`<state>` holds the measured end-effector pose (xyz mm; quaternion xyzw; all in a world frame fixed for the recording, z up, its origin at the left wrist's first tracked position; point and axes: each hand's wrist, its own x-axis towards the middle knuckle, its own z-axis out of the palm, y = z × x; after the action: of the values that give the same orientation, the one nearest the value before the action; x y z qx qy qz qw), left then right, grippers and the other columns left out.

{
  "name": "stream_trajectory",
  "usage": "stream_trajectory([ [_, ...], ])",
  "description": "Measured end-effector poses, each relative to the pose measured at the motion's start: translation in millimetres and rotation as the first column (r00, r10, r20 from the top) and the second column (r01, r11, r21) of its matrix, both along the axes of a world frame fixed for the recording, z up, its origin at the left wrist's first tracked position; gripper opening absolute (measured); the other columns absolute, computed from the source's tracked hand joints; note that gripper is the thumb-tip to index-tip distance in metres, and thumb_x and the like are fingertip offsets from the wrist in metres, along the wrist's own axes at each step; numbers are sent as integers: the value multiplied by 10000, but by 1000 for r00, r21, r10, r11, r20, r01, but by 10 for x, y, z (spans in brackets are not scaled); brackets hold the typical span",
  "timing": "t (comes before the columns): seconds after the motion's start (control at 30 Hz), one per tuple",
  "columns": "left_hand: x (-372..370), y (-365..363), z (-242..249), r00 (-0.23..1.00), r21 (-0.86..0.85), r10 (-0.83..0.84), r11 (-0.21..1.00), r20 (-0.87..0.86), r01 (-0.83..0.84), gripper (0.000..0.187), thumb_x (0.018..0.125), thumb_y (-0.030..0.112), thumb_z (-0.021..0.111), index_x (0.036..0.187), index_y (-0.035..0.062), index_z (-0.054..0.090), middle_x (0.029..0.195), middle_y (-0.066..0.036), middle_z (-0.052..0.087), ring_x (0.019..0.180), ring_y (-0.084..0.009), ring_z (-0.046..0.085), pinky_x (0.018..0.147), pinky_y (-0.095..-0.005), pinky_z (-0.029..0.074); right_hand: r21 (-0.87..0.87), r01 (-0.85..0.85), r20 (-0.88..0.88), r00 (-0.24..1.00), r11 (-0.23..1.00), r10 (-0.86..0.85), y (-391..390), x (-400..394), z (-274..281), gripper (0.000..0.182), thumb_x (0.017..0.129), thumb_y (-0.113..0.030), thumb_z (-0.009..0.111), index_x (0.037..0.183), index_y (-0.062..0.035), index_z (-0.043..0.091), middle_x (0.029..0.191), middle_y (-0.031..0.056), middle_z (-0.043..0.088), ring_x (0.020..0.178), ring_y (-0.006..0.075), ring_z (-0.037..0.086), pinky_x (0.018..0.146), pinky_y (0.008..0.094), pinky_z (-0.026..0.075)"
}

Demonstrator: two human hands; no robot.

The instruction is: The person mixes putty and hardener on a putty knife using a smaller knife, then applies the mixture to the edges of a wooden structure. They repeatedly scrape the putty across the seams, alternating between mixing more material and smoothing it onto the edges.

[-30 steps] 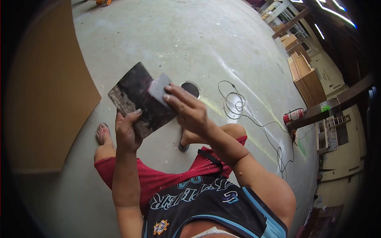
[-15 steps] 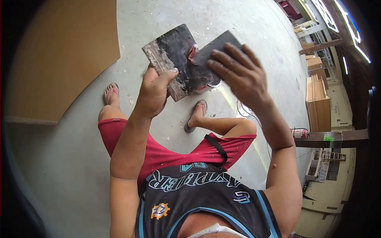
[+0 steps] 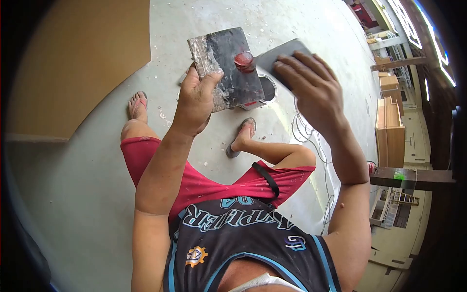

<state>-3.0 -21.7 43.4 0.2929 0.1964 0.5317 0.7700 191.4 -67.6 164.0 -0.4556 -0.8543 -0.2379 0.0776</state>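
My left hand (image 3: 197, 100) grips the pale, crusted edge of a dark rectangular board (image 3: 228, 53), its thumb lying on top. A glossy dark red lump of paste (image 3: 244, 62) sits near the board's right edge. My right hand (image 3: 314, 80) holds a thin grey flat spreader (image 3: 282, 56), with its fingers laid across the top face. The spreader's left end is right beside the red paste. Below and partly behind the board, an open round can (image 3: 268, 89) stands on the floor.
A large brown panel (image 3: 82, 58) lies at the left. Loose cable (image 3: 302, 127) runs over the speckled floor (image 3: 204, 14) on the right. Wooden cabinets (image 3: 389, 131) and a dark beam (image 3: 413, 177) stand at the far right. My sandalled feet are below the board.
The spreader has moved right, off the board's face, and the red paste shows as a rounded lump. The board has turned and shifted slightly right and up. More of the can shows.
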Motion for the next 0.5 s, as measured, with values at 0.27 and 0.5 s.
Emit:
stream_trajectory([
  [0.27, -40, -10, 27, 999, -29, -14, 999, 38, 15, 271, 877, 38, 454, 1146, 8, 457, 1021, -63, 568, 871, -105, 569, 789, -263, 486, 50, -53, -62, 996, 997, 56, -33, 169, -71, 346, 725, -152, 629, 1069, -186, 628, 1146, -20, 607, 1116, 205, 539, 989, 384, 376],
  [0.5, -40, -60, 5, 995, 89, 46, 995, -90, -37, 266, 888, 54, 463, 1148, -4, 466, 1038, -47, 566, 903, -81, 536, 826, -244, 448, 75, -97, -87, 991, 993, 103, 52, 50, -120, 307, 752, -156, 608, 1058, -159, 626, 1131, 8, 610, 1069, 230, 562, 948, 404, 405],
])
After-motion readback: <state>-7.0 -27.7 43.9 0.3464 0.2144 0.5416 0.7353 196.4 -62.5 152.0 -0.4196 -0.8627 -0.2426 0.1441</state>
